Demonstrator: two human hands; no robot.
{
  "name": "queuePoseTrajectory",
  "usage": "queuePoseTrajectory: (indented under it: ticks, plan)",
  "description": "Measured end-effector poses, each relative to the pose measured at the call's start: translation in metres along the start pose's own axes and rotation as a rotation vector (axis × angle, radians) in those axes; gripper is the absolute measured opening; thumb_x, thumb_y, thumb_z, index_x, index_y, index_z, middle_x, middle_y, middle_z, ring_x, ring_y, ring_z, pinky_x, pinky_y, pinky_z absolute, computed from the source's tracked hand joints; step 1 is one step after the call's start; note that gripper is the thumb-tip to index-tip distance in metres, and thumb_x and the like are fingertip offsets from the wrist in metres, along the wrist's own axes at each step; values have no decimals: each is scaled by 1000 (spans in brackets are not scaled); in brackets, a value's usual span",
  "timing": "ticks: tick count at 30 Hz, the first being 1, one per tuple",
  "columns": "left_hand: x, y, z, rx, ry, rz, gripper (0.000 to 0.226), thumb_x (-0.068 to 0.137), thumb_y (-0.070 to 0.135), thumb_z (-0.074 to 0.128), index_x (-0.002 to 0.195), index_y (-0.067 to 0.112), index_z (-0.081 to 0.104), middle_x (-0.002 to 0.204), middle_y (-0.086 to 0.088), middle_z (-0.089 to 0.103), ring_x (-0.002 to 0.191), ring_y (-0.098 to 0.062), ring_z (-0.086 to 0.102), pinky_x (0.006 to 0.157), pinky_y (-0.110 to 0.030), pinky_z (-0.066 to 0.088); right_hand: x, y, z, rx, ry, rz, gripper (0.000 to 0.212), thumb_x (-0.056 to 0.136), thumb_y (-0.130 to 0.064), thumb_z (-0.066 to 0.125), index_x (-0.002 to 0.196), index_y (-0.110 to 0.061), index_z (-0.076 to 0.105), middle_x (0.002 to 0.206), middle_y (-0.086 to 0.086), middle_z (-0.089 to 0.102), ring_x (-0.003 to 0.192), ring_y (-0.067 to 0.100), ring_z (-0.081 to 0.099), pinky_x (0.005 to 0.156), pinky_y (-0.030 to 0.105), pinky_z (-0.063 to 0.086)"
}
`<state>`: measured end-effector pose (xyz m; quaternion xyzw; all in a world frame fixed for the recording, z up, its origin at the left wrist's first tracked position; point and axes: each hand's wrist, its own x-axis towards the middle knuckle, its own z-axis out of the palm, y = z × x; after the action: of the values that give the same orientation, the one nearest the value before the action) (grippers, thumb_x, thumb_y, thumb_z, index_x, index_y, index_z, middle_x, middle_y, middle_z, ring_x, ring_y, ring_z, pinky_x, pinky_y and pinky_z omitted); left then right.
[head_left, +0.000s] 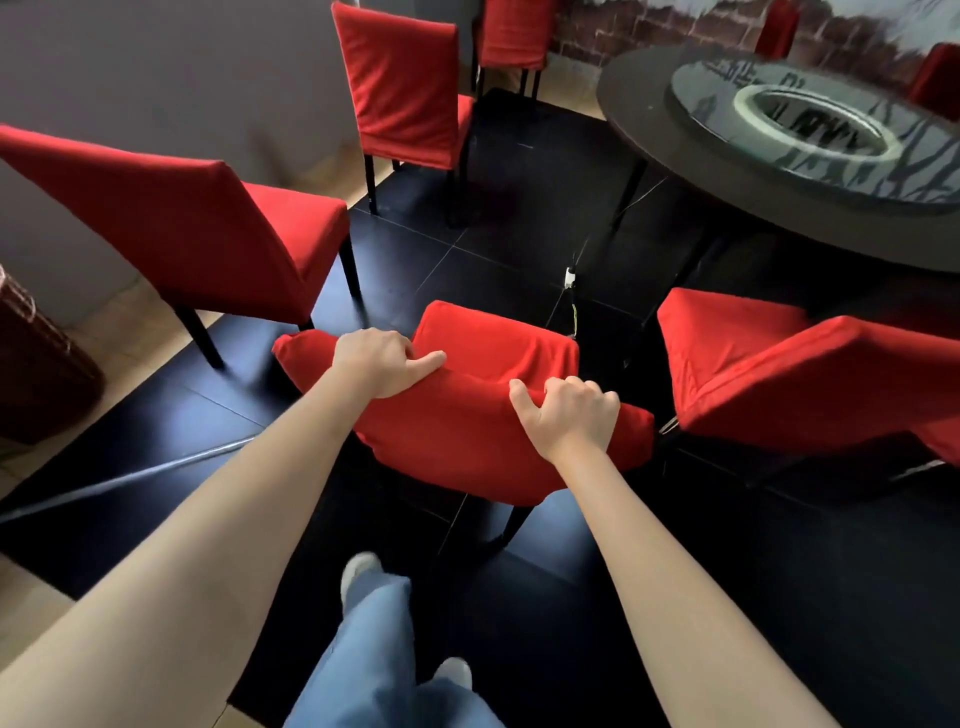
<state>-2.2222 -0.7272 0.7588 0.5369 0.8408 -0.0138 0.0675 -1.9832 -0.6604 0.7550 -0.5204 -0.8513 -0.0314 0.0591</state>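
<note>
Both hands on the top edge of the backrest of the red chair (467, 436) right in front of me.

- Left hand (382, 369): fingers (400, 343) curled over the far side of the backrest, gripping the cloth cover; thumb lies flat along the top, pointing inward.
- Right hand (569, 415): fingers (597, 389) hooked over the same edge, closed on the cover; thumb sticks out on the near side. The cover bunches between my two hands.
- The chair stands on the black tiled floor (493, 234), backrest toward me, seat facing away. One dark leg shows below the cover.
- Round dark bench (649, 130) up right, well apart from this chair, with a glass turntable (909, 156) on it.
- Second red chair (779, 374) just beside mine on the right. A third (197, 228) is on the left, near the wall. A fourth (405, 88) is farther back.
- Brown wicker basket (36, 364) at the far left edge.
- My jeans leg (374, 639) and pale shoes (358, 569) show below, behind the chair.
</note>
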Motion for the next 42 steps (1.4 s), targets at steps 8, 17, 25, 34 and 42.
queuePoseTrajectory:
  ticks: [8,17,25,34,42]
  plan:
    - [-20,-10,3,71,-14,-29,71,85,76,28,68,19,67,69,2,57,86,-25,61,63,-31,35,-28,-12,1,145,64,-5,67,86,-65,38,69,-7,67,71,8,66,70,29,60,71,38,41]
    - [-26,-14,3,97,2,-40,68,89,71,31,81,20,75,84,-4,69,92,-25,63,68,-30,39,-39,-17,-2,290,191,-51,63,80,-59,37,55,-7,61,55,7,60,54,29,58,57,36,45]
    - [23,-15,-5,121,40,-67,69,88,71,33,74,14,70,87,-9,68,96,-29,63,70,-30,38,4,-18,2,263,255,-62,59,79,-57,38,51,-9,60,51,5,57,49,27,56,53,33,45]
    - [103,-26,-19,130,55,-81,63,92,66,28,104,24,73,105,-10,69,104,-28,61,79,-32,43,90,-33,14,252,121,-47,56,88,-57,45,72,-8,66,74,7,66,73,29,61,70,36,41]
    - [167,-29,-21,43,239,-17,48,89,63,35,98,35,73,93,-9,71,91,-33,63,67,-32,33,153,-37,20,208,97,1,56,87,-58,48,68,-8,64,68,6,63,67,26,59,67,35,39]
